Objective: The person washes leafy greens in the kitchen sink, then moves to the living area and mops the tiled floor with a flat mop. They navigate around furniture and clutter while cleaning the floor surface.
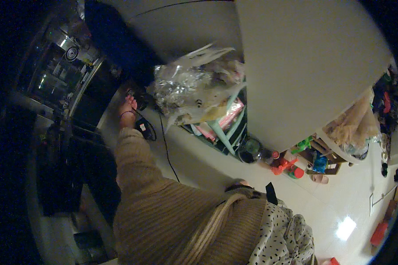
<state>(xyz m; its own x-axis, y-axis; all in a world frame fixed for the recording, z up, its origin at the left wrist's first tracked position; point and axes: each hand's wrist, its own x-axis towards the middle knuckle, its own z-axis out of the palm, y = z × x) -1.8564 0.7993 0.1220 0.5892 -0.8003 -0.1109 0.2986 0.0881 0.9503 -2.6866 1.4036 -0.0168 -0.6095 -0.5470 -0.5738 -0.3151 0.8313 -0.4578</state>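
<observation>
My left hand [130,105] reaches out at the end of a brown ribbed-knit sleeve [136,162], a thin dark band around its wrist. Its fingers are beside a dark object [141,101]; dim light hides whether they grip it. Close to the wrist is a black item with a small pale label [145,128] and a looped cord. A thin black cable [165,145] runs down past it. My right hand is out of view.
Crumpled clear plastic bags [185,89] top a pale green rack [222,135] beside a large plain panel [305,66]. A round glass container [250,149], a red bag [283,165] and a red-lidded jar [297,172] line the floor. A dark kitchen counter [86,86] is at left.
</observation>
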